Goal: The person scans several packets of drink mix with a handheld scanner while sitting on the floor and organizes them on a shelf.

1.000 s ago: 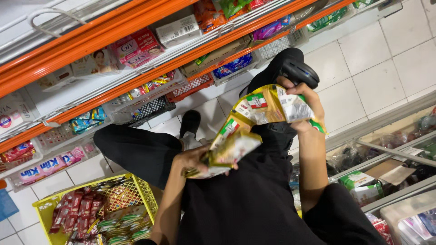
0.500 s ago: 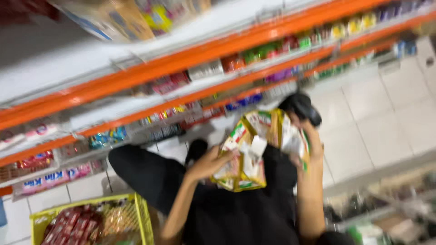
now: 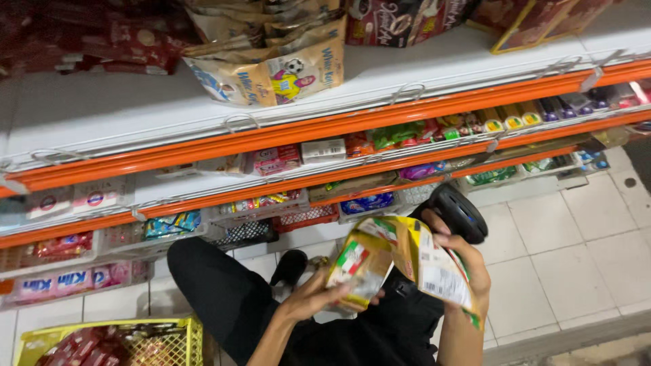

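I look down past my black trousers at a shop aisle. My right hand (image 3: pixel 456 261) grips a stack of flat yellow and green packets (image 3: pixel 420 257) upright in front of me. My left hand (image 3: pixel 319 298) is closed on one yellow packet (image 3: pixel 359 268) at the left end of that stack, its thumb and fingers around the lower edge. The packets fan out between the two hands. My black shoes (image 3: pixel 461 210) rest on the white tiled floor (image 3: pixel 556 244) below.
Orange-edged white shelves (image 3: pixel 339 125) run across the view, holding pouches, boxes and small sachets. Beige pouches (image 3: pixel 271 71) lie on the top shelf. A yellow wire basket (image 3: pixel 173 335) with red packets stands at the lower left. A shelf edge crosses the lower right corner.
The view has tilted up towards the shelves. My hands with the packets have shifted lower and to the right in view, and my left hand keeps its hold on one packet of the stack.
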